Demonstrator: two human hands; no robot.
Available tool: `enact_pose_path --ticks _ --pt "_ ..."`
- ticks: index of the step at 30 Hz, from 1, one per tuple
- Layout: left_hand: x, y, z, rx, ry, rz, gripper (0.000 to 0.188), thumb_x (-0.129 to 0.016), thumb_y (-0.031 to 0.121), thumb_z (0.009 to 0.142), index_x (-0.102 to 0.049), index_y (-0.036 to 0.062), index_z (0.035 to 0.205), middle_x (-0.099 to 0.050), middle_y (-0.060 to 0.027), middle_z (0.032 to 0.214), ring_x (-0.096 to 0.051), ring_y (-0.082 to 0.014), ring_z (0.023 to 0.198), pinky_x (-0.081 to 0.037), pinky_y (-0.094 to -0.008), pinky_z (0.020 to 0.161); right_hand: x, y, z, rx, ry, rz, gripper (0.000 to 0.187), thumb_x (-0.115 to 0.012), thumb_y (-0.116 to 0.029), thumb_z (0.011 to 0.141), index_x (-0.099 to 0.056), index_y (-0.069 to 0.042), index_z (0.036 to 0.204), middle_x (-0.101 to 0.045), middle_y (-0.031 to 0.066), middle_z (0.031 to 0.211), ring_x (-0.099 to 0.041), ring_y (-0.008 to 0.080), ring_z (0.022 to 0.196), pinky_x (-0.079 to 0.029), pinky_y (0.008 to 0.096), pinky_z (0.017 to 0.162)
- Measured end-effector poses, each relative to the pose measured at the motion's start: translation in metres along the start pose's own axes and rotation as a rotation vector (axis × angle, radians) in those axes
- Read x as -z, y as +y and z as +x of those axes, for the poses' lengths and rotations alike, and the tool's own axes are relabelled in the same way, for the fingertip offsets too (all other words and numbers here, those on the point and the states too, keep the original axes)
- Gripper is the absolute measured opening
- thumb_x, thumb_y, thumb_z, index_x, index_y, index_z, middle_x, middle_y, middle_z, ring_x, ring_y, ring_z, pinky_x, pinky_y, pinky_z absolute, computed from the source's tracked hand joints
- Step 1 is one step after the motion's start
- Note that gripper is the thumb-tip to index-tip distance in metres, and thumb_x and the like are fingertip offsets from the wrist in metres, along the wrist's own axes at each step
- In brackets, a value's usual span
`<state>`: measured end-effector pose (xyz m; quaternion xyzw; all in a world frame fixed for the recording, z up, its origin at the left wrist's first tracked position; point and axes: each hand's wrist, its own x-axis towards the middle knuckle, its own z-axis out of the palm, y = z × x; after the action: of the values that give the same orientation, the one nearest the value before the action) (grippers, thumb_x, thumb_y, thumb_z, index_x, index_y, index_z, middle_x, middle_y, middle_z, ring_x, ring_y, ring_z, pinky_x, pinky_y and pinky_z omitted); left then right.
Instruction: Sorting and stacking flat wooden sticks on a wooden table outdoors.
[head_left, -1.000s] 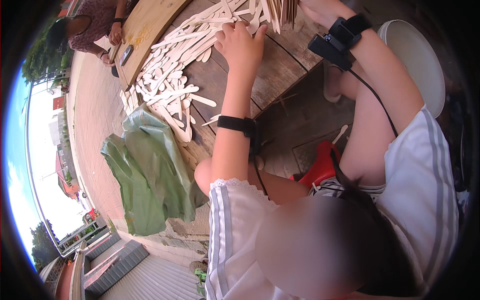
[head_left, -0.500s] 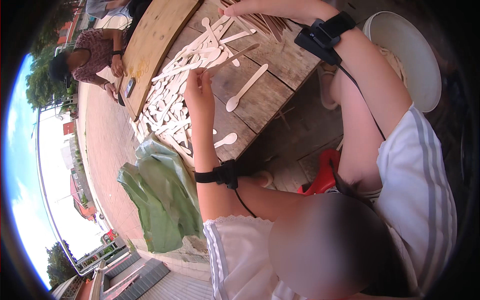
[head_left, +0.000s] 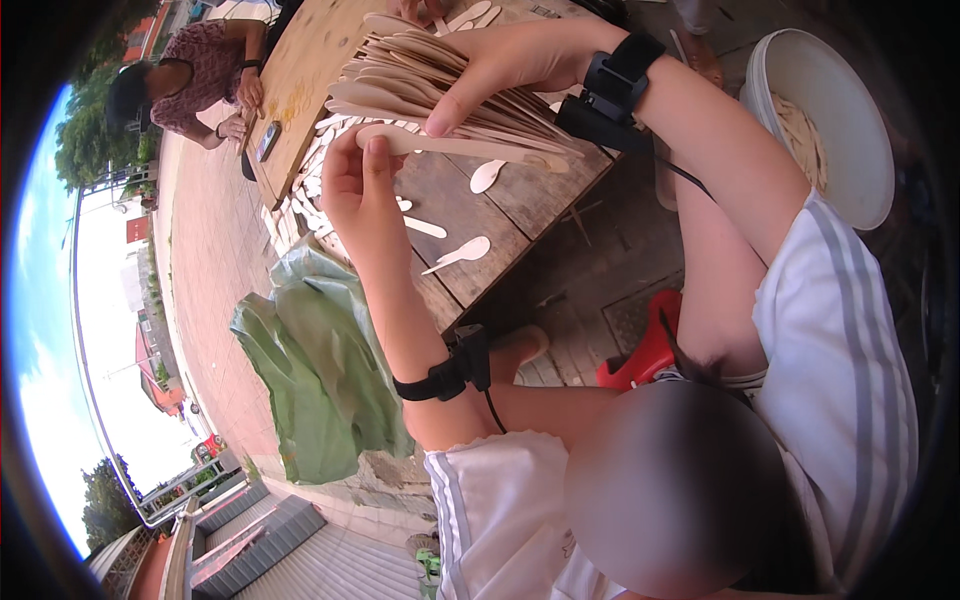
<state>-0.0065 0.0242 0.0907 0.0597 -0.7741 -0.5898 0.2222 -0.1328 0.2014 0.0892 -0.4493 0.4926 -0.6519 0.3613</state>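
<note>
My right hand [head_left: 505, 60] is closed around a thick fanned bundle of wooden spoons [head_left: 395, 75] above the table. Just below the bundle, my left hand [head_left: 362, 185] pinches the bowl end of a single wooden spoon [head_left: 465, 148] between thumb and fingers, and its handle points right. My right thumb comes close to this spoon; whether they touch I cannot tell. Under both hands is a plank table [head_left: 535, 200], with a loose wooden spoon [head_left: 487, 176] and a second one nearer me [head_left: 468, 250]. A heap of spoons [head_left: 290, 222] lies to the left, partly hidden behind my left hand.
A white bucket [head_left: 880, 190] with pale wooden pieces inside stands at the right. By the table's near-left corner hangs a green sack [head_left: 320, 400]. Across at the left, a person [head_left: 200, 75] sits near a phone [head_left: 268, 141]; another person's hand [head_left: 418, 9] is at the far edge.
The bundle in my right hand has come lower and left, into full view. My left hand has moved down and left with its spoon, which now lies nearly level beneath the bundle.
</note>
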Motion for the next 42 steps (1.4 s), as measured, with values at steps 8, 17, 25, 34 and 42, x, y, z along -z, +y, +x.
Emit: enact_pose_path --ticks 8,17,25,34,42 --pt "0.019 0.009 -0.014 0.009 0.083 -0.013 0.024 -0.064 0.019 0.092 -0.06 -0.0028 0.101 -0.064 -0.0044 0.082 -0.056 -0.0085 0.071 -0.046 -0.021 0.066 -0.007 0.019 0.024 -0.133 -0.186 0.238 0.058 -0.076 -0.018 0.079 -0.048 0.0 0.127 -0.058 0.0038 0.112 -0.053 0.0092 0.1 -0.045 0.0237 0.083" --pt "0.033 0.018 -0.023 0.009 0.1 0.166 0.024 -0.065 0.018 0.091 -0.061 -0.005 0.099 -0.066 -0.0053 0.079 -0.059 -0.009 0.068 -0.048 -0.0211 0.065 -0.04 0.035 0.017 -0.209 -0.049 0.253 0.056 -0.08 -0.027 0.074 -0.056 0.0 0.117 -0.066 0.0085 0.103 -0.063 0.0128 0.091 -0.051 0.0259 0.082" --pt "0.026 0.008 -0.028 -0.09 0.204 0.038 0.027 -0.057 0.02 0.096 -0.056 -0.0012 0.112 -0.062 -0.0096 0.103 -0.058 -0.0098 0.084 -0.046 -0.0217 0.066 -0.053 0.043 0.012 -0.223 -0.077 0.289 0.051 -0.076 -0.023 0.08 -0.056 0.001 0.12 -0.066 0.0089 0.107 -0.062 0.0124 0.096 -0.048 0.0261 0.091" --pt "-0.012 -0.079 -0.032 -0.153 -0.108 1.023 0.039 -0.072 0.027 0.078 -0.058 0.0099 0.111 -0.046 -0.0139 0.119 -0.046 -0.0336 0.111 -0.035 -0.0471 0.095 0.005 0.022 0.007 0.18 0.293 0.365 0.032 -0.069 -0.018 0.087 -0.056 -0.005 0.114 -0.061 -0.0007 0.093 -0.059 0.0091 0.086 -0.048 0.0238 0.074" --pt "-0.021 -0.087 -0.036 0.042 -0.279 1.025 0.028 -0.075 0.03 0.077 -0.065 0.0089 0.092 -0.054 -0.0087 0.103 -0.051 -0.0294 0.104 -0.036 -0.0457 0.092 0.018 0.003 -0.014 0.156 0.228 -0.958 0.051 -0.073 -0.02 0.076 -0.052 -0.006 0.121 -0.064 0.0169 0.102 -0.063 0.0278 0.093 -0.048 0.033 0.081"
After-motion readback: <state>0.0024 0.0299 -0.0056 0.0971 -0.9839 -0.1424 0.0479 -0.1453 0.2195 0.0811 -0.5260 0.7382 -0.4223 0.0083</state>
